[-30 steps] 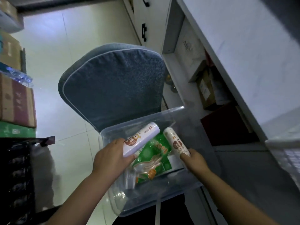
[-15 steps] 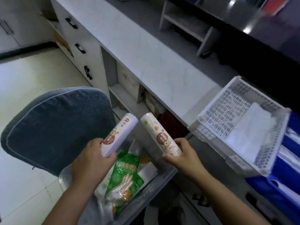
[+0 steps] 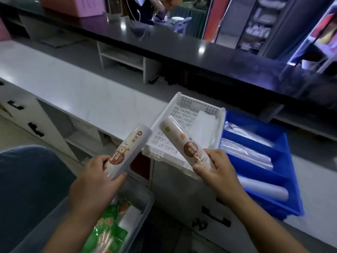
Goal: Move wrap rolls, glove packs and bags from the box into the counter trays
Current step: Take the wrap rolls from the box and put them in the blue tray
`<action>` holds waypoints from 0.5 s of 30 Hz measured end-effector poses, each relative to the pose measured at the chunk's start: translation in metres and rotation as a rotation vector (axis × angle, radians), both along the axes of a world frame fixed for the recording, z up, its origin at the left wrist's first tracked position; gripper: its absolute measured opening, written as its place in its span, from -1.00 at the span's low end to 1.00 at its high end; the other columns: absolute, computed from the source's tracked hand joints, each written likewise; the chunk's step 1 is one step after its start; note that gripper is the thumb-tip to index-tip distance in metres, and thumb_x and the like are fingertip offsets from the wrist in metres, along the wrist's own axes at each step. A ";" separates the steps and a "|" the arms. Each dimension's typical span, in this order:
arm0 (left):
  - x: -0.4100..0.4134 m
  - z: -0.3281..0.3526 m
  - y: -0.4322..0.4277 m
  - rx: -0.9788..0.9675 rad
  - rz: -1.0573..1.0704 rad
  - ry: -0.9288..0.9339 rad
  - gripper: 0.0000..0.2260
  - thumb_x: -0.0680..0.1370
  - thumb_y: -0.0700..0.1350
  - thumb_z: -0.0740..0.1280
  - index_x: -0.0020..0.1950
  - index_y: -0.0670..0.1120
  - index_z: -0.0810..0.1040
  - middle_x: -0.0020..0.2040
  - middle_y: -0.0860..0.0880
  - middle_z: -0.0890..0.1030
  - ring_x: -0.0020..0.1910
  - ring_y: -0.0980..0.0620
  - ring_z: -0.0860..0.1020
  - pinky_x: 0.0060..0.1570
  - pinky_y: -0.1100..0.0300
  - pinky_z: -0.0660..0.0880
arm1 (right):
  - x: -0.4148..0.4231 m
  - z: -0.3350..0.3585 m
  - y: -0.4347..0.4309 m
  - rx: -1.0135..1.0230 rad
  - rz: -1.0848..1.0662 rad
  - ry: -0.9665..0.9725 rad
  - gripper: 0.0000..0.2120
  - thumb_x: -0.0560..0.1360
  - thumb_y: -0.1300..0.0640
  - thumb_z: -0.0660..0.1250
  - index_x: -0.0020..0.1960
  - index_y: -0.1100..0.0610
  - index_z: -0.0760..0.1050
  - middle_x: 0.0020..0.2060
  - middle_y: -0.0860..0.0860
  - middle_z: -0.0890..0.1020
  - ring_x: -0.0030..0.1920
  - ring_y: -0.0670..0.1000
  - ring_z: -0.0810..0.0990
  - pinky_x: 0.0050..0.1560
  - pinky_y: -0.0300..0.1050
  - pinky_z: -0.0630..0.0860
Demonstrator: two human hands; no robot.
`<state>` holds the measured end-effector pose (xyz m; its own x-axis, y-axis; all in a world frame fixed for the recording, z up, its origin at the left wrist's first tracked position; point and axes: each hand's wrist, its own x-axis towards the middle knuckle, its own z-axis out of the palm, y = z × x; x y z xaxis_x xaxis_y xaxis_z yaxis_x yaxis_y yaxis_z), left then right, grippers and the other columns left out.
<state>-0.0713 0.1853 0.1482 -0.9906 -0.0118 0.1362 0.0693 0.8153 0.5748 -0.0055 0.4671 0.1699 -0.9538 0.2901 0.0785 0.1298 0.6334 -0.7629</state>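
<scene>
Fingers of the left hand are curled round the lower end of the left roll. The right hand grips the right roll the same way, thumb underneath.

Change noted: 1 second ago both rolls were low inside the clear box. Both are now raised out of it and carried toward the counter, and the view has swung from the chair to the trays.

Present position: both rolls are in the air, tilted with their free ends pointing away from the person. The right roll's upper end overlaps the white tray; the left roll sits just short of that tray's near-left corner.

Tray contents: the white tray holds a folded white stack. The blue tray beside it already holds rolls in its compartments — probably where these 2 go.

Outstanding: neither roll has been put down yet. A green glove pack and other items remain in the box, so the task looks well short of complete.
</scene>
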 end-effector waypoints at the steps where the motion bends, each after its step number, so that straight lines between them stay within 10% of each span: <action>1: 0.003 0.005 0.013 -0.003 -0.024 0.000 -0.58 0.32 0.13 0.45 0.08 0.11 0.39 -0.10 0.09 0.49 -0.27 0.08 0.47 -0.39 0.19 0.39 | 0.009 0.004 0.019 0.034 -0.024 0.020 -0.63 0.34 -0.12 0.39 0.13 -0.14 0.44 -0.04 -0.21 0.40 -0.03 -0.20 0.44 -0.16 -0.30 0.41; 5: 0.014 0.022 0.058 -0.059 -0.108 0.006 -0.55 0.31 0.15 0.46 0.11 0.10 0.42 -0.11 0.12 0.48 -0.26 0.09 0.45 -0.45 0.25 0.28 | 0.041 0.014 0.096 0.169 -0.091 0.050 -0.67 0.38 0.15 0.43 0.07 -0.11 0.46 -0.09 -0.16 0.46 -0.03 -0.08 0.45 -0.11 -0.24 0.38; 9: 0.026 0.030 0.089 -0.099 -0.165 0.001 -0.55 0.29 0.14 0.48 0.11 0.12 0.44 -0.09 0.09 0.52 -0.24 0.07 0.46 -0.40 0.20 0.32 | 0.067 0.005 0.168 0.259 -0.108 -0.062 -0.60 0.41 0.14 0.42 0.22 -0.02 0.44 0.01 -0.09 0.51 0.03 -0.01 0.48 0.03 0.00 0.46; 15: 0.045 0.035 0.125 -0.111 -0.186 -0.010 -0.56 0.26 0.14 0.51 0.06 0.13 0.46 -0.17 0.14 0.47 -0.27 0.11 0.42 -0.41 0.21 0.26 | 0.077 -0.021 0.226 0.513 -0.016 -0.225 -0.58 0.45 0.06 0.39 0.28 -0.05 0.41 0.18 -0.04 0.53 0.10 0.00 0.45 0.04 -0.13 0.28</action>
<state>-0.0260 0.3103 0.1833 -0.9756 0.1856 0.1170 0.2192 0.8476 0.4832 0.0713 0.6928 0.1485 -0.9591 0.2830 0.0089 0.2664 0.9128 -0.3097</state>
